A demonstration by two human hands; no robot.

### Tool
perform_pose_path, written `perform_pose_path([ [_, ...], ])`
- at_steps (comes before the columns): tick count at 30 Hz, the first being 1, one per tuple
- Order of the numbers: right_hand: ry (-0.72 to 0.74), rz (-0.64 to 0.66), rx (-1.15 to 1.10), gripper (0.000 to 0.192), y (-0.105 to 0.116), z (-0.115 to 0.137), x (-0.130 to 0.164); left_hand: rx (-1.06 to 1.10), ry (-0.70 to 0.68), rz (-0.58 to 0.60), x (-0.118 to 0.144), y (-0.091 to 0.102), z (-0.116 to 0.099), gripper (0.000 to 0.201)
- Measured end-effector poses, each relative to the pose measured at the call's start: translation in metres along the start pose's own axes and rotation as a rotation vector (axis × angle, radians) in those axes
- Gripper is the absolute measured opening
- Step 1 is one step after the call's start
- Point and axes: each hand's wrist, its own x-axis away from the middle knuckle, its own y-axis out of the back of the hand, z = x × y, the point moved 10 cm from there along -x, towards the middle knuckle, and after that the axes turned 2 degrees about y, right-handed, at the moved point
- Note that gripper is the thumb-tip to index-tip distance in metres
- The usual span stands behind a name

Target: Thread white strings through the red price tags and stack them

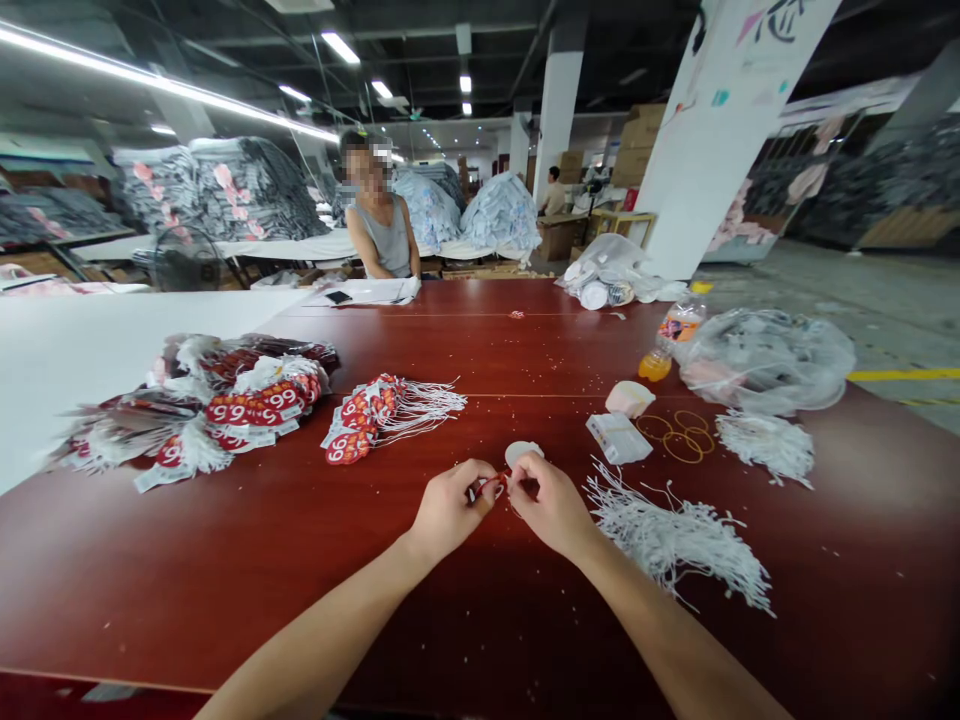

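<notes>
My left hand (448, 508) is closed on a red hang tag (491, 484), seen edge-on between thumb and fingers. Close beside it, my right hand (551, 503) pinches at the tag's edge; what lies between those fingertips is too small to make out, perhaps a white string. Just beyond the fingertips a pale round piece (523, 453) shows on the table. To the left lies a fanned bunch of red tags (360, 420) with white strings trailing right. A loose heap of white strings (682, 535) is beside my right forearm.
Bundled red tags (255, 405) pile up at the left of the dark red table (420, 630). On the right are another string bundle (766, 445), rubber bands (684, 440), a small clear packet (619, 438), an orange drink bottle (671, 335) and plastic bags (765, 358). A person (382, 225) sits across.
</notes>
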Motion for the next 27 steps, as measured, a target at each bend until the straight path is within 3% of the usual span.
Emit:
perform_pose_path([
  [5,-0.031,-0.032,-0.010,0.008,0.000,-0.005,0.001,-0.020,-0.063,0.008,0.001,0.004,-0.002,0.009],
  [8,-0.133,-0.009,-0.038,0.009,0.002,-0.021,0.001,0.008,-0.079,0.032,0.002,0.004,-0.001,0.007],
  [11,-0.210,0.197,-0.160,0.027,-0.008,-0.035,0.001,0.005,-0.150,0.077,0.002,0.003,-0.013,0.007],
  [13,-0.230,0.324,-0.283,0.034,-0.013,-0.037,0.002,-0.109,-0.239,0.139,0.004,0.000,-0.029,0.008],
  [15,-0.259,0.325,-0.337,0.036,-0.008,-0.042,0.001,-0.268,-0.287,0.254,0.005,-0.006,-0.040,0.009],
  [16,-0.272,0.302,-0.324,0.035,-0.005,-0.045,0.001,-0.333,-0.277,0.322,0.005,-0.009,-0.039,0.021],
  [18,-0.280,0.293,-0.240,0.030,-0.005,-0.049,0.003,-0.423,-0.205,0.428,0.002,-0.009,-0.028,0.041],
  [19,-0.275,0.304,-0.187,0.027,-0.009,-0.050,0.005,-0.454,-0.157,0.452,-0.001,-0.007,-0.018,0.042],
  [24,-0.177,0.367,0.054,0.011,-0.034,-0.040,0.017,-0.381,0.058,0.468,-0.010,-0.003,0.036,0.012],
  [27,-0.135,0.383,0.130,0.007,-0.041,-0.035,0.020,-0.363,0.052,0.428,-0.009,-0.008,0.044,0.005],
])
